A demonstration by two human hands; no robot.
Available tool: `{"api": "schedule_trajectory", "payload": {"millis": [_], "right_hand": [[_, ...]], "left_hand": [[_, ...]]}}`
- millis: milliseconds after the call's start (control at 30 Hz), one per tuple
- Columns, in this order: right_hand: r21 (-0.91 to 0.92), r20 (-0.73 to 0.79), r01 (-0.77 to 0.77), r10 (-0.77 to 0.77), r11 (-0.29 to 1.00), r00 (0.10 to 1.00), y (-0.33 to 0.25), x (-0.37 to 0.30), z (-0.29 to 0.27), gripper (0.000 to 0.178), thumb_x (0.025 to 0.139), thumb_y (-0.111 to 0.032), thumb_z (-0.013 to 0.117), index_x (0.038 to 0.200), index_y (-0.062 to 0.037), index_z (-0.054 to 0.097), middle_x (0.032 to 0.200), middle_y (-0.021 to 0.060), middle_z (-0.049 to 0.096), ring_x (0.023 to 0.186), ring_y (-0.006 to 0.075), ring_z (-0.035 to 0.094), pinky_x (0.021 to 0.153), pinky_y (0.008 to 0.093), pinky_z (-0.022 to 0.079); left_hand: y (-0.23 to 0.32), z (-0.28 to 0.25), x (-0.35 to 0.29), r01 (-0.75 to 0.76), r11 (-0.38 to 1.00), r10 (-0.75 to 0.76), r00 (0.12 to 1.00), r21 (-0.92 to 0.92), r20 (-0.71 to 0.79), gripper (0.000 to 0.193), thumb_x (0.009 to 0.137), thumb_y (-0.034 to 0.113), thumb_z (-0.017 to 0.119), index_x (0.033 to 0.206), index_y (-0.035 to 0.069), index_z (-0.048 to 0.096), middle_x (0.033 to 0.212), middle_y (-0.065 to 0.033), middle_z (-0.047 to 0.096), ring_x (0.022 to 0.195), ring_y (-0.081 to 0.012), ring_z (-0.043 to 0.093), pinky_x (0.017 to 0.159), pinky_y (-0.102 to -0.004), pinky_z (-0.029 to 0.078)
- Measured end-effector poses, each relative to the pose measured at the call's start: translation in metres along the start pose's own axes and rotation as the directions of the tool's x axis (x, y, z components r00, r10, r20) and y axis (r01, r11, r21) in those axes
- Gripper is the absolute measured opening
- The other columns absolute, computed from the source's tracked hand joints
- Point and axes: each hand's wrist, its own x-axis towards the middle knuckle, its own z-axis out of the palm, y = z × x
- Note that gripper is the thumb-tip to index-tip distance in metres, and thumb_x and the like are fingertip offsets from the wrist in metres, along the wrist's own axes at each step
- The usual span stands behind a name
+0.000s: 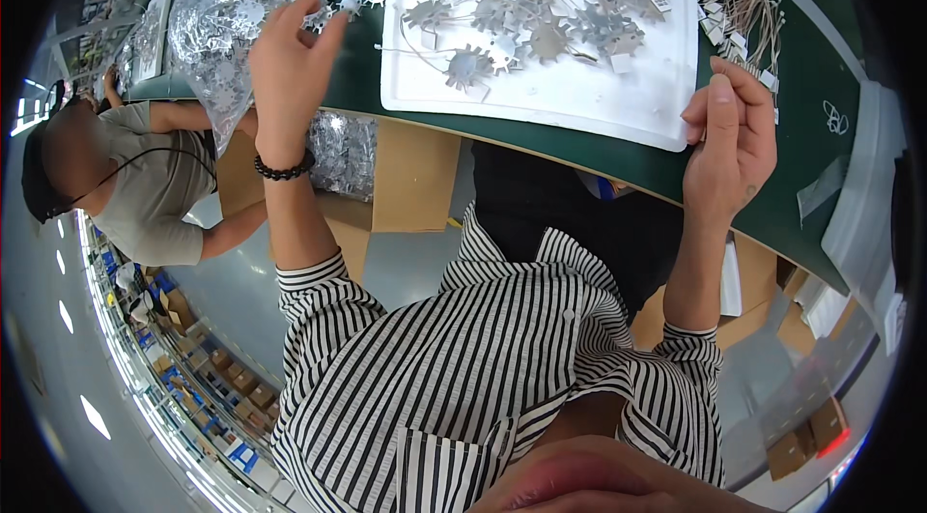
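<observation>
My left hand (293, 73) reaches to the table's far left, thumb and fingertips apart. Just beyond its fingertips lie small silver gear-shaped metal pieces (351, 3), beside a clear plastic bag (227, 15) of shiny pieces. A white tray (415, 93) bears a heap of similar metal pieces (550, 38) with thin cords and small white tags. At the tray's near right corner is my right hand (731, 141), thumb and fingers curled together; whatever they hold, if anything, is hidden. Beyond that hand lies a bundle of beige cords (748, 18) with white tags.
The green tabletop (816, 117) carries a small white loop (834, 117) and a clear strip at the right. Cardboard boxes (415, 175) stand under the near edge, one with silvery packets. Another person (145, 175) in a cap works at the left. Shelves with boxes run behind.
</observation>
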Motion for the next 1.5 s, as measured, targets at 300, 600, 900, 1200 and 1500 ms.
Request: {"api": "schedule_trajectory", "payload": {"millis": [300,600,900,1200,1500], "right_hand": [[-0.042,-0.025,0.012,-0.013,0.999,1.0,0.002,0.0,-0.001,0.02,0.102,-0.008,0.052,0.115,0.0029,0.062,0.07,0.0032,0.058,0.058,0.0068,0.041,0.054,0.0182,0.034],[-0.051,-0.005,0.157,-0.158,0.986,0.987,-0.02,-0.004,0.019,0.014,0.094,-0.003,0.062,0.105,0.0016,0.068,0.07,0.0004,0.061,0.055,0.0047,0.042,0.052,0.016,0.034],[0.051,0.493,0.142,-0.148,0.989,0.857,-0.055,-0.01,0.089,0.003,0.086,0.0,0.067,0.088,-0.0014,0.069,0.058,-0.0077,0.04,0.053,0.0044,0.028,0.048,0.0195,0.023],[0.039,0.505,0.058,-0.07,0.998,0.86,-0.059,-0.007,0.091,0.004,0.085,-0.002,0.066,0.081,-0.0003,0.066,0.056,-0.007,0.039,0.053,0.0042,0.027,0.048,0.0198,0.023],[0.008,0.554,-0.085,0.066,0.996,0.83,-0.061,-0.002,0.088,0.01,0.086,-0.006,0.065,0.078,-0.0005,0.066,0.057,-0.0069,0.042,0.052,0.0034,0.03,0.048,0.0188,0.023]], "left_hand": [[-0.004,0.01,-0.003,-0.14,0.986,0.127,0.983,0.092,0.131,0.034,0.085,0.023,0.073,0.111,0.002,0.07,0.098,-0.0087,0.066,0.067,-0.0187,0.056,0.063,-0.0327,0.048],[0.02,0.006,-0.024,0.171,0.747,-0.246,0.969,-0.642,-0.028,0.031,0.092,0.021,0.066,0.113,-0.001,0.066,0.096,-0.0133,0.067,0.07,-0.0161,0.058,0.059,-0.0244,0.047],[0.085,0.008,-0.048,0.379,-0.301,-0.028,0.914,-0.875,0.405,0.032,0.1,0.025,0.055,0.117,-0.001,0.062,0.104,-0.0151,0.069,0.078,-0.0159,0.063,0.066,-0.0222,0.049],[0.1,0.019,-0.053,0.358,-0.296,0.038,0.931,-0.886,0.363,0.031,0.101,0.024,0.053,0.116,-0.001,0.062,0.109,-0.0146,0.069,0.085,-0.0165,0.064,0.074,-0.0236,0.049],[0.109,0.02,-0.054,0.298,-0.088,-0.139,0.941,-0.95,0.308,0.036,0.1,0.023,0.055,0.119,-0.007,0.062,0.088,-0.0143,0.069,0.068,-0.0147,0.061,0.058,-0.0226,0.047]]}}
